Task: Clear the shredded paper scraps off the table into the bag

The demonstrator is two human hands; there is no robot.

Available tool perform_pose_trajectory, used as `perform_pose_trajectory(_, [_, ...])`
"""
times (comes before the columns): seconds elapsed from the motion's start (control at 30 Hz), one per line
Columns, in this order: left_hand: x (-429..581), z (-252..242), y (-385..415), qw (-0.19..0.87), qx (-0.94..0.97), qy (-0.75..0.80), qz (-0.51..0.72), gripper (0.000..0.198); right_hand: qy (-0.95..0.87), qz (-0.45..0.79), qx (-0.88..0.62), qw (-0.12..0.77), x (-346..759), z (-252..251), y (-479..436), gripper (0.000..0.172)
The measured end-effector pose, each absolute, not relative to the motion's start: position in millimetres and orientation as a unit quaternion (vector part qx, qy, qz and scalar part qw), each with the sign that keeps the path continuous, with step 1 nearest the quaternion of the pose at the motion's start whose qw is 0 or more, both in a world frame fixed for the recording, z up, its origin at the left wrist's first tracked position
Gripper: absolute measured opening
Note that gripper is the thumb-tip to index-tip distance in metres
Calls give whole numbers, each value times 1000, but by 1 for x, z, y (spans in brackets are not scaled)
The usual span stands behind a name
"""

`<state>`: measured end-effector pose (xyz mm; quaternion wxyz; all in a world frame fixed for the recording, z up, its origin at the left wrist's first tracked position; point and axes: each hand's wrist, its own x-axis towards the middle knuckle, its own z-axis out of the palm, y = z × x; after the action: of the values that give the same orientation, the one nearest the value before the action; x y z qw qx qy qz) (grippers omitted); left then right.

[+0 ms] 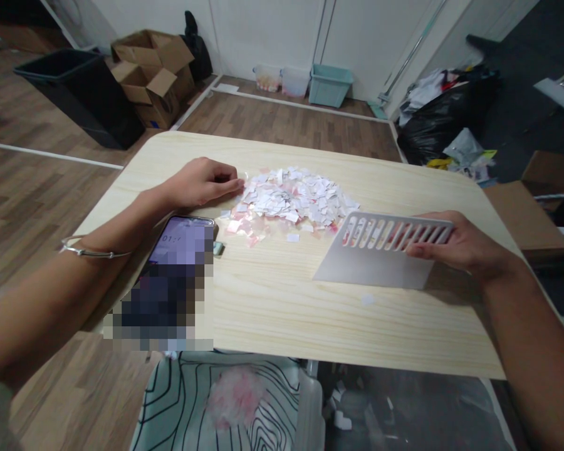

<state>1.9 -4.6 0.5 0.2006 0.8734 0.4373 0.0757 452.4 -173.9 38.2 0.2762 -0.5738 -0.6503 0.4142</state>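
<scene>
A heap of small white paper pieces (298,194), with pink film bits (251,227) along its near left side, lies on the pale wooden table (272,313). At the heap's left edge rests my left hand (204,180), its fingers curled; whether anything is pinched in them is too small to tell. My right hand (455,244) grips a white slotted plastic plate (380,266) by its upper right part. The plate stands tilted on the table, just to the near right of the heap. One loose paper piece (367,300) lies in front of the plate.
A phone (183,250) lies beside my left forearm. Below the table's near edge are a patterned cloth with pink fluff (237,398) and a clear bin (404,407) holding paper scraps. Beyond stand a black bin (84,94), cardboard boxes (153,75) and a teal tub (329,84).
</scene>
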Motion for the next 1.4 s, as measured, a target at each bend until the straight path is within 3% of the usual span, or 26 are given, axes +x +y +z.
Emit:
perform_pose_trajectory(0.07, [2, 0, -4, 202, 872, 439, 76, 45, -655, 407, -573, 278, 453, 39, -175, 53])
perform_pose_trajectory(0.23, [2, 1, -4, 203, 873, 436, 79, 45, -681, 367, -567, 282, 459, 35, -175, 73])
perform_pose_trajectory(0.4, [1, 2, -4, 205, 873, 436, 79, 46, -701, 343, -562, 273, 461, 31, -172, 58])
perform_pose_trajectory(0.87, [2, 0, -4, 228, 880, 409, 85, 55, -691, 340, -561, 302, 460, 33, -178, 47])
perform_pose_trajectory(1.4, [4, 1, -5, 224, 873, 425, 82, 53, -679, 330, -569, 327, 458, 28, -177, 61])
